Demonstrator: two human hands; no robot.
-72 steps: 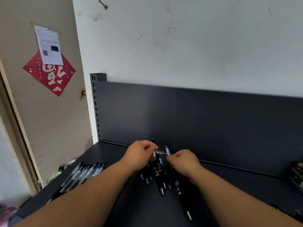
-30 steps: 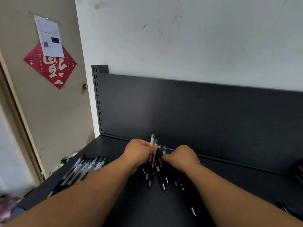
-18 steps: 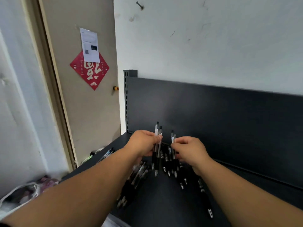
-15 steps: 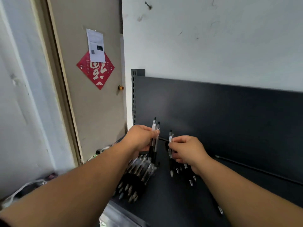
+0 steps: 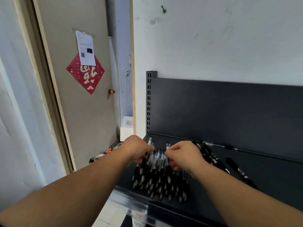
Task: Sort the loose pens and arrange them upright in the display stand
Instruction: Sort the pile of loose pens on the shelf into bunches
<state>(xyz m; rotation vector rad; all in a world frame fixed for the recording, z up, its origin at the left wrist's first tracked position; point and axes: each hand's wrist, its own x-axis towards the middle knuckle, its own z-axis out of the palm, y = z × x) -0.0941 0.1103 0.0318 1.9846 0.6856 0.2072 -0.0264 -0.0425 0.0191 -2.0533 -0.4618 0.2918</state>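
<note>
A row of several black-and-clear pens (image 5: 157, 177) lies side by side near the left end of the dark shelf (image 5: 270, 181), tips toward me. My left hand (image 5: 136, 149) grips a couple of pens (image 5: 149, 143) that stick up past its fingers, at the row's left. My right hand (image 5: 183, 155) pinches another pen (image 5: 167, 145) just right of them, above the row. More loose black pens (image 5: 211, 157) lie to the right of my right hand. No display stand is in view.
The shelf's dark back panel (image 5: 229, 112) rises behind the pens, with a slotted upright (image 5: 148, 102) at its left. The shelf front edge (image 5: 131, 200) carries a clear strip. A door (image 5: 78, 95) with a red paper square stands to the left, with clutter at its foot.
My view has swung left and closer. Both hands carried their pens from the loose pile to the sorted row at the shelf's left end and lowered them over it.
</note>
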